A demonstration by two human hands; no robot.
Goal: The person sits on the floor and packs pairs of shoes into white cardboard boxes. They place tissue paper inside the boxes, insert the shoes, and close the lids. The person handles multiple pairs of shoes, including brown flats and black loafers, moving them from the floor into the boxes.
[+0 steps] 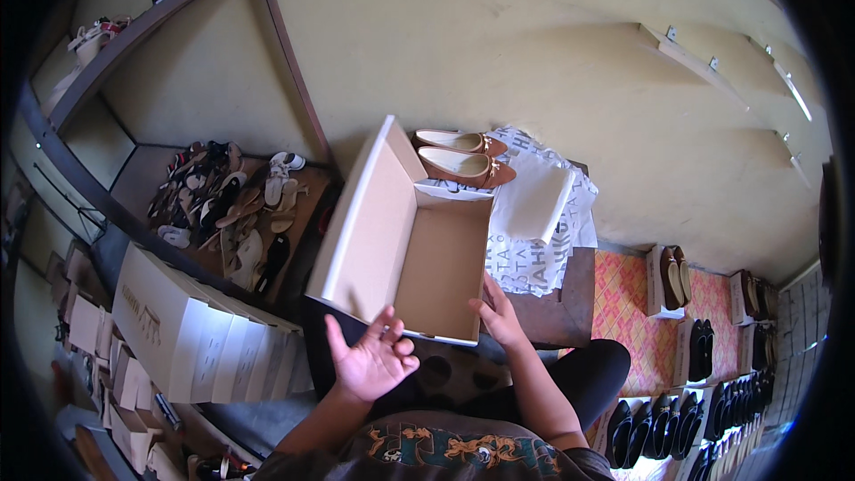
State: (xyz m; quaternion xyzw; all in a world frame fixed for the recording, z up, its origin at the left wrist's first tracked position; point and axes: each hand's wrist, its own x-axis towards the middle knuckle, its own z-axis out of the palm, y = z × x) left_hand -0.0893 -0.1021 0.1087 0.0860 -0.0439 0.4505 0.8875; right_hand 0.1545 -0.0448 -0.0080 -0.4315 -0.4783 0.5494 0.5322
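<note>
Spread left hand (pixel 374 365), half-curled right hand (pixel 500 313), one open shoebox (pixel 445 249)

Left fingers were spread wide, palm turned up, with nothing in them; their tips came near the box's near edge, though contact could not be told. Right fingers were partly bent at the box's right wall, close to the near corner, thumb over the rim; whether they truly pinched the cardboard could not be told.

The box lay directly before the person, its tan inside bare, its hinged lid (pixel 370 214) raised along the left side; what bore its weight underneath did not show clearly. Handling it well, by my judgement, called for a firm right thumb and fingers on either side of that wall, the left palm brought flat beneath or against the near edge, and the lid left free to swing; thin walls would likely bow if squeezed from one side only.

Beyond the far end stood a pair of brown flats (pixel 463 167), very near the rim; any push forward risked nudging them, so a level, slow hand seemed best. Printed tissue (pixel 525 281) lay to the right over the dark bench (pixel 565 316), a loose sheet that could snag under a dragged corner; white boxes (pixel 214 347) stood in a row farther left.
</note>
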